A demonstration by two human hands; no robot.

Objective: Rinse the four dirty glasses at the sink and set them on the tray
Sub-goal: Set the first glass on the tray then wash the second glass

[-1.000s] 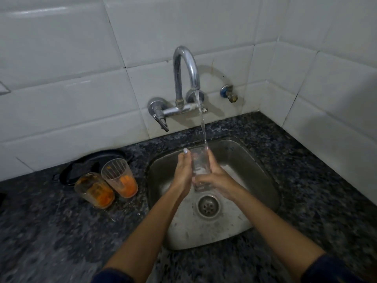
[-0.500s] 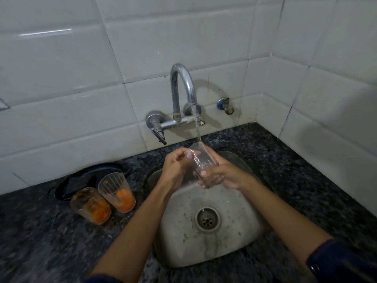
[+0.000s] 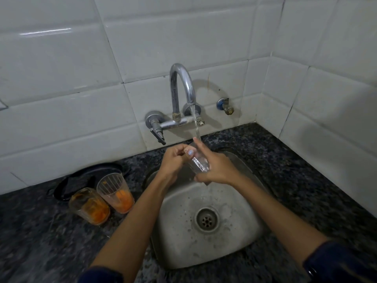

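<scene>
Because it is wet, the clear glass [image 3: 197, 162], held tilted over the sink [image 3: 240, 237] beneath the tap [image 3: 182, 88], likely handles slick, light and fragile; left hand [image 3: 173, 160] and right hand [image 3: 216, 167] curl their fingers round its wall, the soundest hold.

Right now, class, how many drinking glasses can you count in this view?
3: one clear glass held under the tap; two orange-stained glasses on the counter left of the sink. A fourth isn't visible.

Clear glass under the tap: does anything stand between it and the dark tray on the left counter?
Yes. Two dirty glasses with orange residue stand on the counter right in front of the dark tray, between it and the clear glass gripped by both hands.
</scene>
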